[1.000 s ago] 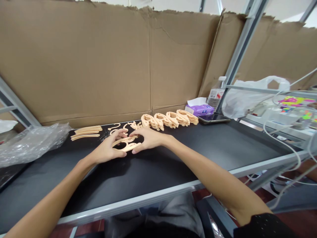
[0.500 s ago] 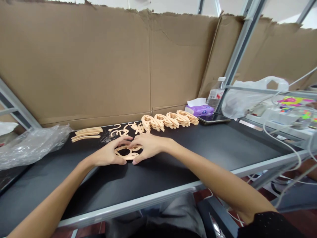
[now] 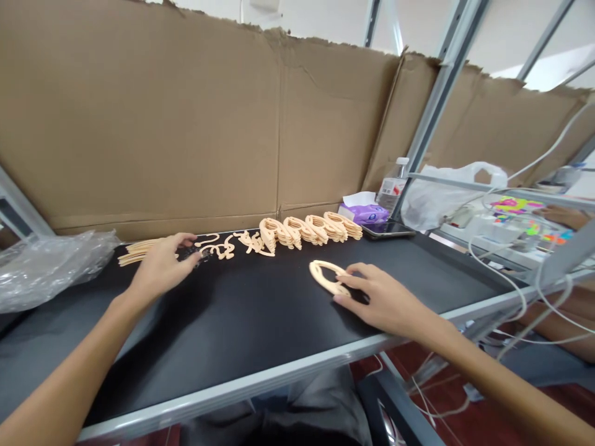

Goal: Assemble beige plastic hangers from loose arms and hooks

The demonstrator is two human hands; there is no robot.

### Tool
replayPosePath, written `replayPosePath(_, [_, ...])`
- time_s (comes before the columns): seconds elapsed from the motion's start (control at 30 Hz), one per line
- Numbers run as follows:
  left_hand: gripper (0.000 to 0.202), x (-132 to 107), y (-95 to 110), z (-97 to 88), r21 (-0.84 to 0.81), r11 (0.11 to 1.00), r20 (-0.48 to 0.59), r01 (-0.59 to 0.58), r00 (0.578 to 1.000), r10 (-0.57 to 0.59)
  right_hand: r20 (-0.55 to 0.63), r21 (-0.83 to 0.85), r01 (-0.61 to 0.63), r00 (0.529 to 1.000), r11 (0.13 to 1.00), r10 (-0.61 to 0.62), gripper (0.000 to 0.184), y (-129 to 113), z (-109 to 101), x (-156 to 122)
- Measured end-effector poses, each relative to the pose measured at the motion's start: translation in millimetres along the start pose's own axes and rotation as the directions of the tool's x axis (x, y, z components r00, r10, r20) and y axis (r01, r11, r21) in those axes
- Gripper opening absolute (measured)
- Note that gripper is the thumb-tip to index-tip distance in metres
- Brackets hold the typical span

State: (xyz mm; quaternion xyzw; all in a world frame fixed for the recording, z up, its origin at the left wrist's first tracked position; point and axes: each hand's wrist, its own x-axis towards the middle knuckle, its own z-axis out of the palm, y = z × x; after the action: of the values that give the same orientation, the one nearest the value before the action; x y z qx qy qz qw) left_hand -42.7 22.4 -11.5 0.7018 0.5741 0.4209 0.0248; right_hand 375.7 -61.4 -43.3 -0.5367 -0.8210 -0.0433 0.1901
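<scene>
My right hand [image 3: 379, 299] lies on the black tabletop [image 3: 260, 310] at the right, thumb and fingers pinching the edge of a pale wooden oval ring piece [image 3: 326, 276]. My left hand [image 3: 162, 265] reaches to the back left, fingers curled down over small curved wooden offcuts [image 3: 217, 248], just right of a stack of thin curved wooden strips [image 3: 132, 250]. Whether the left hand holds a piece is hidden. Behind, a leaning row of stacked wooden rings [image 3: 309, 228] runs along the cardboard.
A cardboard wall [image 3: 195, 124] backs the table. Crumpled clear plastic [image 3: 51, 263] lies at the left. A purple tissue pack [image 3: 365, 210], a water bottle [image 3: 389, 184], a phone [image 3: 388, 231] and a white bag [image 3: 441, 198] sit at the back right. Cables hang off the right.
Both hands were together over one wooden piece at the centre. Now the right hand has carried the ring to the right, and the left hand has moved to the offcuts at the back left.
</scene>
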Motion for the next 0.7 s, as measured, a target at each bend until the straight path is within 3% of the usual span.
replayPosePath(0.13, [0.034,6.4,-24.2,-29.2,0.352,0.921,-0.071,0.168,0.986,-0.153,-0.073,-0.181,-0.205,0.978,0.962,0.195,0.037,46.0,-3.6,-7.9])
replayPosePath(0.3, [0.043,8.3,-41.5,-54.7,0.496,0.757,-0.247,0.426,0.904,-0.348,-0.083,-0.269,-0.342,0.94,0.9,0.332,0.044,82.7,0.0,-1.9])
replayPosePath(0.4, [0.049,8.7,-49.4,-62.1,0.543,0.657,-0.252,0.523,0.848,-0.466,-0.091,-0.273,-0.355,0.935,0.894,0.344,0.045,88.7,7.3,3.4])
replayPosePath(0.57, [0.056,7.3,-66.2,-70.9,0.552,0.617,-0.14,0.561,0.792,-0.595,-0.136,-0.298,-0.36,0.933,0.884,0.334,0.047,87.9,12.5,4.6])
replayPosePath(0.63, [0.055,6.0,-70.3,-71.0,0.575,0.621,-0.125,0.532,0.808,-0.576,-0.185,-0.311,-0.352,0.934,0.883,0.307,0.046,85.6,11.4,6.1])
replayPosePath(0.7, [0.052,4.7,-71.3,-67.7,0.614,0.65,-0.093,0.447,0.859,-0.503,-0.241,-0.301,-0.322,0.936,0.898,0.255,0.043,79.6,10.0,11.1])
